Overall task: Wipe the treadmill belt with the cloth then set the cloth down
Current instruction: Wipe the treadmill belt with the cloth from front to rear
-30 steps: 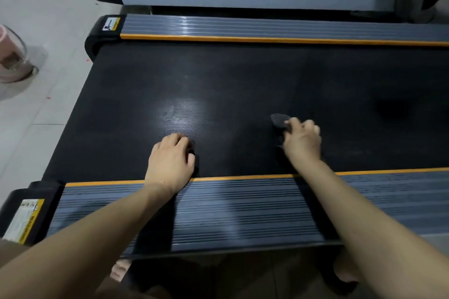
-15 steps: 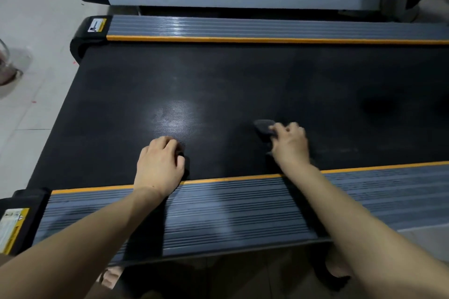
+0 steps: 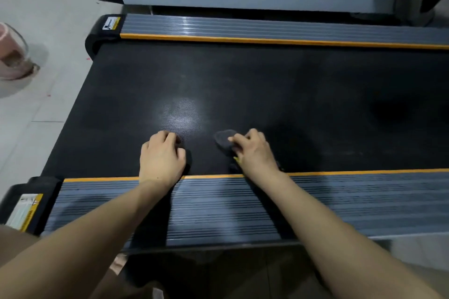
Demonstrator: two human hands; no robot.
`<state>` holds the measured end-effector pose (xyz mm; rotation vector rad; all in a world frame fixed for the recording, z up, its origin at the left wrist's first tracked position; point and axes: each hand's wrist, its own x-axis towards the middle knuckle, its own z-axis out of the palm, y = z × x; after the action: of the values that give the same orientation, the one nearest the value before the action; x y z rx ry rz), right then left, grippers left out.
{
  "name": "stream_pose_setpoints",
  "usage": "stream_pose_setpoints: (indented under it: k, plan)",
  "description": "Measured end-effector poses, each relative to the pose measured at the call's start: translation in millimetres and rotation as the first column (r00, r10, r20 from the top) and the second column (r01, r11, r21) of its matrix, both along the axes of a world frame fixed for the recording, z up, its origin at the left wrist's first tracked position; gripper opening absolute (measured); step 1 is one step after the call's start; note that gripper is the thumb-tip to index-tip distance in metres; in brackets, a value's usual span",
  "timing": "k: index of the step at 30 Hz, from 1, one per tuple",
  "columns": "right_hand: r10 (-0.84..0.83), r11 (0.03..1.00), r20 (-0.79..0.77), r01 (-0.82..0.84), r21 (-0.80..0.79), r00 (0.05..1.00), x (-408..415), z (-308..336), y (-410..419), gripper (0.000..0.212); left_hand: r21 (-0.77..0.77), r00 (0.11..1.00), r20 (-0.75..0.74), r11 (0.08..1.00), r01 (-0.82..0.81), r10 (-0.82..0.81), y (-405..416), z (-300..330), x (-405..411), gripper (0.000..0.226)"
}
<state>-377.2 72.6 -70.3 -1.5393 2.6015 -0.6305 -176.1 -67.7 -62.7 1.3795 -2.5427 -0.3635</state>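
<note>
Right hand (image 3: 255,153) pins the dark cloth (image 3: 224,138) on the treadmill belt (image 3: 267,85), fingers curled over it. Left hand (image 3: 162,158) rests beside it, knuckles bent, gripping nothing visible, near the orange-edged side rail (image 3: 218,201).

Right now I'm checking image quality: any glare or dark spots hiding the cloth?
Head view: a glare patch on the belt sits beyond the left hand; the dark cloth under the right hand barely stands out; rails bow near the edges.
</note>
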Motion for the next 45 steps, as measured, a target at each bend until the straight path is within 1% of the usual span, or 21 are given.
stream_pose_setpoints:
  k: [3, 5, 6, 7, 8, 10, 12, 14, 17, 19, 21, 24, 27, 31, 36, 38, 40, 41, 43, 45]
  plan:
    - [-0.177, 0.984, -0.013, 0.177, -0.019, 0.984, -37, -4, 19, 0.019, -0.018, 1.000, -0.008, 1.000, 0.018, -0.019, 1, 0, 0, 0.015]
    - [-0.300, 0.954, 0.010, 0.300, -0.007, 0.954, -31, -5, 14, 0.020, -0.013, 1.000, -0.013, 1.000, 0.014, -0.014, 1, 0, -1, 0.014]
    - [-0.333, 0.943, 0.024, 0.334, -0.013, 0.943, -20, -5, 5, 0.021, -0.009, 1.000, -0.019, 1.000, 0.012, -0.012, 1, 0, -1, 0.012]
    - [-0.326, 0.945, 0.046, 0.327, -0.027, 0.944, -4, -5, -6, 0.021, 0.000, 1.000, -0.025, 1.000, 0.011, -0.011, 1, 0, -1, 0.011]
    - [-0.273, 0.960, 0.067, 0.276, -0.042, 0.960, 16, -5, -19, 0.021, 0.013, 0.999, -0.036, 1.000, 0.012, -0.011, 0, 0, -2, 0.011]
    - [-0.083, 0.995, 0.096, 0.088, -0.051, 0.992, 55, -6, -43, 0.020, 0.057, 0.997, -0.081, 0.998, -0.004, 0.009, -2, -1, 0, 0.013]
    - [0.102, 0.994, 0.123, -0.096, -0.050, 0.987, 74, -6, -57, 0.020, 0.103, 0.988, -0.143, 0.994, -0.047, 0.062, -5, 0, 5, 0.019]
    - [0.183, 0.982, 0.117, -0.178, -0.058, 0.976, 69, -6, -59, 0.021, 0.121, 0.987, -0.141, 0.991, -0.056, 0.073, -11, 2, 11, 0.024]
    - [0.254, 0.966, 0.030, -0.253, -0.051, 0.967, 56, -8, -58, 0.025, 0.099, 0.997, -0.050, 0.993, 0.062, -0.058, -28, 6, 20, 0.033]
    - [0.265, 0.963, -0.011, -0.265, -0.050, 0.964, 49, -10, -67, 0.026, 0.143, 0.993, -0.016, 0.983, 0.117, -0.116, -46, 9, 23, 0.038]
    - [0.281, 0.955, -0.065, -0.285, -0.080, 0.958, 39, -15, -77, 0.028, 0.161, 0.992, 0.016, 0.979, 0.124, -0.129, -65, 10, 24, 0.041]
    - [0.320, 0.933, -0.125, -0.335, -0.134, 0.939, 21, -23, -96, 0.028, 0.128, 0.995, 0.017, 0.987, 0.094, -0.097, -88, 4, 18, 0.038]
    - [0.305, 0.924, -0.173, -0.335, -0.182, 0.936, -4, -29, -131, 0.025, 0.072, 0.995, 0.001, 0.992, 0.099, -0.100, -103, -5, 0, 0.036]
    - [0.191, 0.945, -0.218, -0.240, -0.224, 0.957, -58, -31, -209, 0.021, 0.023, 0.994, -0.032, 0.994, 0.107, -0.106, -126, -13, -28, 0.036]
    - [0.094, 0.970, -0.179, -0.131, -0.204, 0.979, -117, -25, -309, 0.019, 0.043, 0.992, 0.015, 0.991, 0.127, -0.127, -174, -13, -50, 0.043]
    - [0.049, 0.979, -0.159, -0.079, -0.190, 0.986, -127, -22, -329, 0.018, 0.025, 0.983, 0.060, 0.985, 0.170, -0.171, -196, -12, -51, 0.046]
    - [0.027, 0.978, -0.141, -0.056, -0.201, 0.990, -125, -22, -328, 0.022, 0.028, 0.977, 0.098, 0.981, 0.190, -0.192, -215, -13, -49, 0.048]
    - [0.050, 0.971, -0.150, -0.083, -0.223, 0.987, -119, -23, -319, 0.024, 0.028, 0.976, 0.102, 0.982, 0.189, -0.191, -221, -13, -48, 0.048]
    - [0.188, 0.939, -0.182, -0.231, -0.255, 0.965, -96, -24, -285, 0.029, 0.016, 0.985, 0.062, 0.987, 0.163, -0.163, -232, -15, -47, 0.048]
    - [0.355, 0.900, -0.183, -0.388, -0.200, 0.917, -71, -22, -246, 0.039, 0.011, 0.990, 0.020, 0.990, 0.139, -0.140, -241, -16, -47, 0.045]
